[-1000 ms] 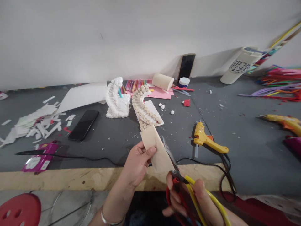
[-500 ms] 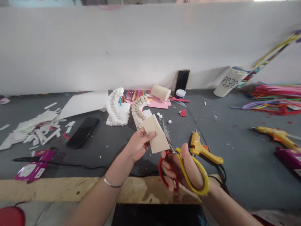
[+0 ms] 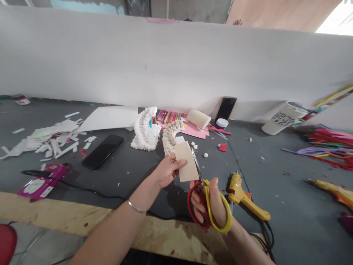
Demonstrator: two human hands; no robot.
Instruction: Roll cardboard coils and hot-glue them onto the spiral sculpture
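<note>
My left hand [image 3: 167, 170] pinches a beige piece of card [image 3: 186, 163] between thumb and fingers, held up over the table. In my right hand [image 3: 211, 206] is a pair of scissors [image 3: 206, 209] with one red and one yellow handle loop. Their blades run along the card's right edge and are partly hidden by it. Just beyond the card stands a curved beige model [image 3: 170, 137] built of small lumps. A similar white model [image 3: 146, 132] with a rough, crumbly surface is to its left.
A yellow hot glue gun [image 3: 245, 198] lies right of the scissors. A black phone [image 3: 102, 151] and a heap of paper strips [image 3: 51, 138] are at left. Behind are a beige roll [image 3: 198, 119], an upright phone [image 3: 226, 108] and a white cup [image 3: 284, 117]. Pipe cleaners [image 3: 331, 141] lie far right.
The scissor handles have drawn closer together as my right hand closes, with the blades against the card's edge. The whole view has shifted and tilted a little.
</note>
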